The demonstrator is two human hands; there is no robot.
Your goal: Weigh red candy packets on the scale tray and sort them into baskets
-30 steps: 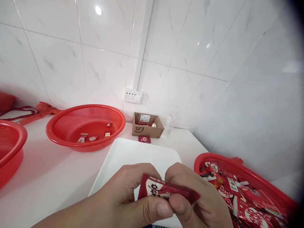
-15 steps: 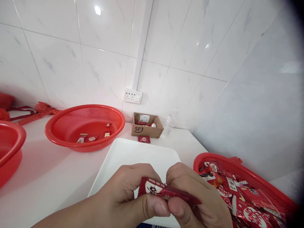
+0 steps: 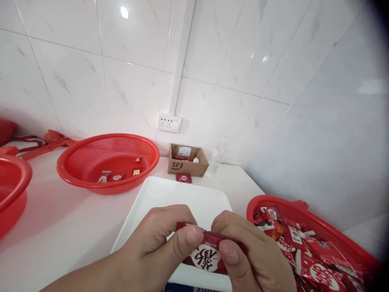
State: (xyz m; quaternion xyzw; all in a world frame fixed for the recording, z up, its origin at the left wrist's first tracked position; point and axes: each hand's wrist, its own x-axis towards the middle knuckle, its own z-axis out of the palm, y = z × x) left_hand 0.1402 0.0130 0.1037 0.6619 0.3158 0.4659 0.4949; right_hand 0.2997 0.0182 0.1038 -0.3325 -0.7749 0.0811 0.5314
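Between my two hands is a small dark-red snack packet (image 3: 207,256) with a white patch and black characters facing me. My left hand (image 3: 165,239) pinches its left end between thumb and bent fingers. On the other end, my right hand (image 3: 249,247) grips with the thumb in front and fingers behind. Both hands are over a white tray (image 3: 179,194). To the right, a red basket (image 3: 253,200) is filled with several red snack packets (image 3: 322,275), close beside my right hand.
At the back left, a red plastic basket (image 3: 107,140) holds several small packets. Another red basket (image 3: 18,178) is cut off at the left edge. A cardboard box (image 3: 188,167) stands by the wall, with a red packet (image 3: 184,178) before it and a clear plastic bottle (image 3: 215,160) beside it.
The packet has been turned so its broad printed face shows toward me. My left thumb has moved up to its top edge, and the thumbs are further apart.
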